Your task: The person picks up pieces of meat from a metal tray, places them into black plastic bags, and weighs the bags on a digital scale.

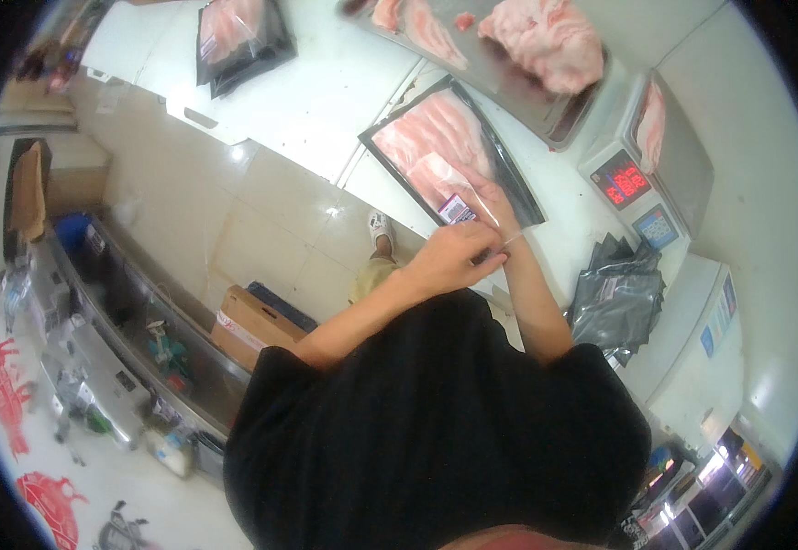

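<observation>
A black-backed, clear-fronted plastic bag [464,103] lies on the white worktop with several slices of pale pink raw meat [433,134] inside it. My right hand [492,199] reaches in at the bag's near end, and clear film covers its fingers beside the meat. The film's glare hides whether those fingers grip a slice. Bent over the right wrist, my left hand [464,251] pinches the edge of the clear film. A printed label [457,209] shows on the bag just beyond the left knuckles.
A metal tray [536,110] carries a large lump of fatty meat [550,41]. On the right, a digital scale [691,165] with a lit display holds a meat strip [651,127]. Black bags [616,299] lie below it. Filled packs [244,34] rest at far left.
</observation>
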The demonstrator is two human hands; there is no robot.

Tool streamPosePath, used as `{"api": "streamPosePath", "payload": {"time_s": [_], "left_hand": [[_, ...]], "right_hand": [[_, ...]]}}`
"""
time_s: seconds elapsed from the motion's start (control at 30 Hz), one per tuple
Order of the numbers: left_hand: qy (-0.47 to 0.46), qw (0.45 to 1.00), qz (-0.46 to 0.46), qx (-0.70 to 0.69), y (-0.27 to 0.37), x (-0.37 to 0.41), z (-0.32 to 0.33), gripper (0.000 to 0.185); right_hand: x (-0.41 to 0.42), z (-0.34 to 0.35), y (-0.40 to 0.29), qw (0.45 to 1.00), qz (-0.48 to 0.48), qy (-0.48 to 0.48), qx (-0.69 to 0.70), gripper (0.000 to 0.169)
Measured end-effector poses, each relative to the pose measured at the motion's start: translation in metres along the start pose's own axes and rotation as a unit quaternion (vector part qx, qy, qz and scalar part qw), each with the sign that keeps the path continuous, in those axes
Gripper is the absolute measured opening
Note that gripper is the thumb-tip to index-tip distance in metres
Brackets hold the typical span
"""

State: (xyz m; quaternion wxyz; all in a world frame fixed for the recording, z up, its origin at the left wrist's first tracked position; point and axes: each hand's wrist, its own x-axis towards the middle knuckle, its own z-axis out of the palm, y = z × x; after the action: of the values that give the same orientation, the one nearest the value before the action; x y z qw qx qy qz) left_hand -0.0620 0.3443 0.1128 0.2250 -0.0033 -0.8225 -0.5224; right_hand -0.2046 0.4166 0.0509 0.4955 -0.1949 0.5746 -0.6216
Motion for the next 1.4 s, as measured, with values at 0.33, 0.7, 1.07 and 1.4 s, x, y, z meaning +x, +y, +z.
{"api": "streamPosePath", "payload": {"time_s": [0.33, 0.7, 1.07, 1.4], "left_hand": [[0.109, 0.977, -0.057, 0.171, -0.098, 0.019, -0.09, 0.011], [0.127, 0.979, -0.026, 0.156, -0.114, 0.02, -0.084, 0.014], [0.137, 0.985, -0.024, 0.097, -0.124, 0.009, -0.083, 0.021], [0.187, 0.967, -0.005, 0.171, -0.121, 0.006, -0.083, 0.027]], "right_hand": [[-0.013, 0.014, -0.017, 0.998, -0.03, 0.036, -0.048, 0.048], [-0.055, 0.034, -0.02, 0.916, -0.074, 0.257, -0.301, 0.029], [-0.128, -0.065, -0.052, 0.927, 0.011, 0.174, -0.331, 0.024], [-0.023, -0.319, -0.207, 0.735, -0.126, 0.496, -0.445, 0.051]]}}
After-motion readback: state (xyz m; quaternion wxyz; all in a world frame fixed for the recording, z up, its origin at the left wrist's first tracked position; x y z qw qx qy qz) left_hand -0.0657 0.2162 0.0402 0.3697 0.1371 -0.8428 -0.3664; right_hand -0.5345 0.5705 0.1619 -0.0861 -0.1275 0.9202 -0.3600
